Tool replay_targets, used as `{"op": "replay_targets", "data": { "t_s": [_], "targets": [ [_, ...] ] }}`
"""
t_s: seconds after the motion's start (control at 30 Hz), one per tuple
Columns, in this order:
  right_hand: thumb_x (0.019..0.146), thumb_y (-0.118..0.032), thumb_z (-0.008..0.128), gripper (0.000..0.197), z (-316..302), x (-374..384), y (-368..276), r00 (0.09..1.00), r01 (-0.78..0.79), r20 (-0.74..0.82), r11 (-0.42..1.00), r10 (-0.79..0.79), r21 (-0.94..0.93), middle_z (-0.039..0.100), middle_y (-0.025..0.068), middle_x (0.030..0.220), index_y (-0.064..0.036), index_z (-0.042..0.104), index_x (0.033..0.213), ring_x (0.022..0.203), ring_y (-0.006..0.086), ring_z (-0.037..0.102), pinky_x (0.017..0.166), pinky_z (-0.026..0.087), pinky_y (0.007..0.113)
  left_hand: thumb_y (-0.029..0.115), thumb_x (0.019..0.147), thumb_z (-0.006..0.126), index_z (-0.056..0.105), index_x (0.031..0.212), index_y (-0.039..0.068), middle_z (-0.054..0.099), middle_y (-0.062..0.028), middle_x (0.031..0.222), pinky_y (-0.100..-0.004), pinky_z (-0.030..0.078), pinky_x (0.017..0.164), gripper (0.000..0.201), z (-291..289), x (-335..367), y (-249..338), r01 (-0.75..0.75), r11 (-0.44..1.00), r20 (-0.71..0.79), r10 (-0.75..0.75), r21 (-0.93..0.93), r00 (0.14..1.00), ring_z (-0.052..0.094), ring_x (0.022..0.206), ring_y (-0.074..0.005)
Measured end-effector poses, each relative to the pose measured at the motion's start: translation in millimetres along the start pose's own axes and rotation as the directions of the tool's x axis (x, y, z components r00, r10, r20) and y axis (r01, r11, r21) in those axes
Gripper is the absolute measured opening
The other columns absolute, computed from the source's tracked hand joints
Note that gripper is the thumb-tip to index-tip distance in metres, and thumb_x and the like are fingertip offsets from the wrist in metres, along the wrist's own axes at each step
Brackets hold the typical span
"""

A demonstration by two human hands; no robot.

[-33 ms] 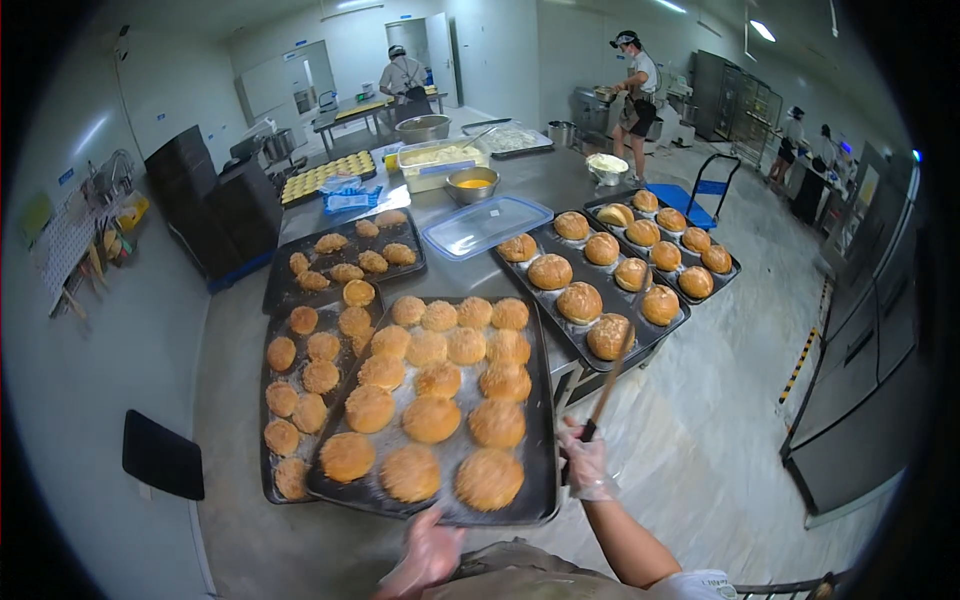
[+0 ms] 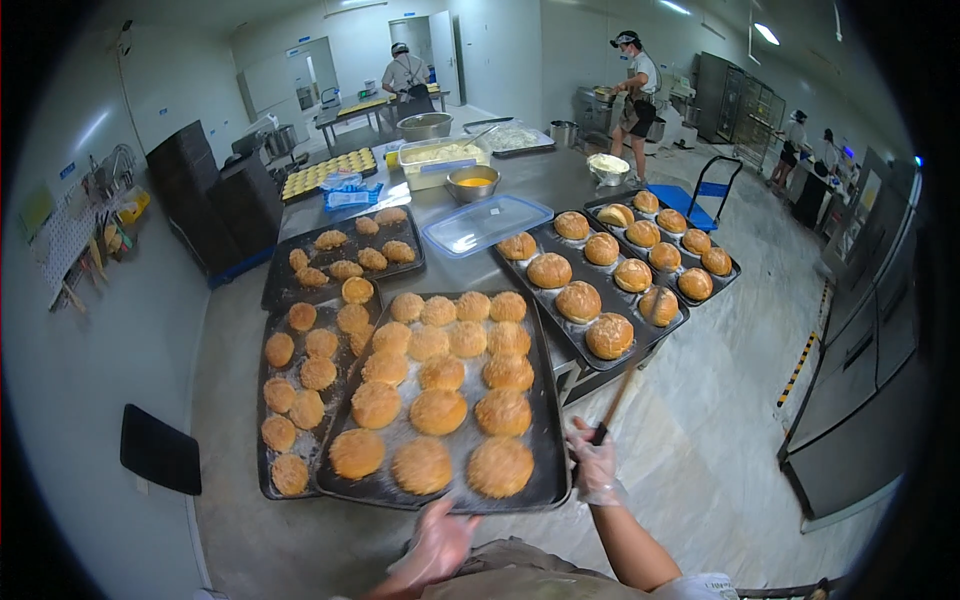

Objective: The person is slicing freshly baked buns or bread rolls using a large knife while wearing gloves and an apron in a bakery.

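My left hand (image 2: 437, 548), in a clear glove, holds the front rim of a dark baking tray (image 2: 555, 470), its fingers partly hidden at the edge. Rows of round golden crumb-topped buns (image 2: 438, 411) fill this tray, slightly smeared by motion. My right hand (image 2: 597, 468), also gloved, is closed round the dark handle of a long, thin-bladed knife (image 2: 619, 397) beside the tray's right front corner. The blade points up and away, its far end blurred in front of the right-hand buns. Under the tray's left side lies another tray (image 2: 268, 440) of smaller crumb-topped buns.
Two trays of larger buns (image 2: 578, 302) sit at the table's right. Beyond are a clear plastic lid (image 2: 487, 227), a metal bowl of yellow liquid (image 2: 472, 182), a cream bowl (image 2: 607, 169) and a tray of oblong buns (image 2: 290, 240). A blue trolley (image 2: 683, 205) and co-workers (image 2: 637, 95) stand farther off.
The front tray has turned slightly, its front right corner shifting right and up. My left hand has moved a little right and up with it; the knife has tilted farther right.
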State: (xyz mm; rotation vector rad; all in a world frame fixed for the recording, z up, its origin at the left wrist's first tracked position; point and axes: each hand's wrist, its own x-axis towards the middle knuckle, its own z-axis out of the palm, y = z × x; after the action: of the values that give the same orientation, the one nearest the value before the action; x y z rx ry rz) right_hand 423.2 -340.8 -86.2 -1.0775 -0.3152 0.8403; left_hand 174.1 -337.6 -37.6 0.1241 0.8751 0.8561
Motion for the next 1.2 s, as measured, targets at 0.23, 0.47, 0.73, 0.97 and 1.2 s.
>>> {"op": "replay_targets", "data": {
  "t_s": [0.23, 0.47, 0.73, 0.97, 1.2],
  "targets": [
    [0.081, -0.012, 0.066, 0.024, -116, -50, -68, 0.967, 0.098, -0.231, 0.993, -0.110, -0.062, 0.053, 0.0237, 0.113, -0.0048, 0.044, 0.090, 0.081, 0.0273, 0.065, 0.058, 0.058, 0.036, 0.004, 0.087, 0.043, 0.039, 0.117, -0.003, 0.045, -0.0203, 0.122, -0.0527, 0.038, 0.100, 0.030, 21, 143, -85, 0.072, 0.981, -0.208, -0.110, -0.181, 0.972, 0.041, 0.118, -0.0333],
    [0.083, -0.009, 0.062, 0.022, -169, -76, -47, 0.980, -0.025, -0.198, 0.961, -0.031, -0.276, 0.058, 0.0096, 0.072, -0.0065, 0.042, 0.093, 0.039, 0.0114, 0.046, 0.035, 0.040, 0.023, 0.021, 0.097, 0.039, 0.035, 0.124, -0.003, 0.048, -0.0183, 0.122, -0.0388, 0.048, 0.092, 0.036, 40, 225, -105, 0.195, 0.981, 0.013, -0.195, 0.012, 0.981, 0.052, 0.109, -0.0317],
    [0.083, -0.003, 0.058, 0.011, -112, -64, -38, 0.982, -0.186, -0.120, 0.879, 0.148, -0.440, 0.057, 0.0065, 0.069, -0.0023, 0.048, 0.088, 0.045, 0.0091, 0.047, 0.039, 0.038, 0.023, 0.047, 0.096, 0.031, 0.038, 0.130, 0.003, 0.053, -0.0141, 0.125, -0.0368, 0.048, 0.087, 0.055, 44, 221, -76, 0.408, 0.832, 0.081, -0.468, 0.376, 0.880, 0.054, 0.109, -0.0257],
    [0.083, -0.004, 0.061, 0.012, -69, -50, -23, 0.976, -0.203, -0.094, 0.680, 0.194, -0.705, 0.056, 0.0021, 0.069, 0.0016, 0.056, 0.092, 0.056, 0.0086, 0.053, 0.049, 0.043, 0.023, 0.019, 0.090, 0.053, 0.048, 0.122, -0.002, 0.056, -0.0135, 0.120, -0.0331, 0.048, 0.079, 0.039, 20, 162, 65, -0.133, 0.851, 0.094, 0.098, 0.508, 0.991, 0.059, 0.096, -0.0212],
    [0.087, -0.014, 0.061, 0.017, 29, 2, 5, 0.922, -0.276, 0.095, 0.809, 0.375, -0.519, 0.055, 0.0013, 0.067, -0.0010, 0.053, 0.094, 0.050, 0.0080, 0.049, 0.045, 0.041, 0.023, 0.023, 0.089, 0.056, 0.047, 0.124, -0.002, 0.055, -0.0158, 0.119, -0.0314, 0.045, 0.085, 0.044, 10, 208, 84, 0.082, 0.655, -0.263, 0.184, 0.751, 0.947, 0.059, 0.092, -0.0238]
  ]
}}
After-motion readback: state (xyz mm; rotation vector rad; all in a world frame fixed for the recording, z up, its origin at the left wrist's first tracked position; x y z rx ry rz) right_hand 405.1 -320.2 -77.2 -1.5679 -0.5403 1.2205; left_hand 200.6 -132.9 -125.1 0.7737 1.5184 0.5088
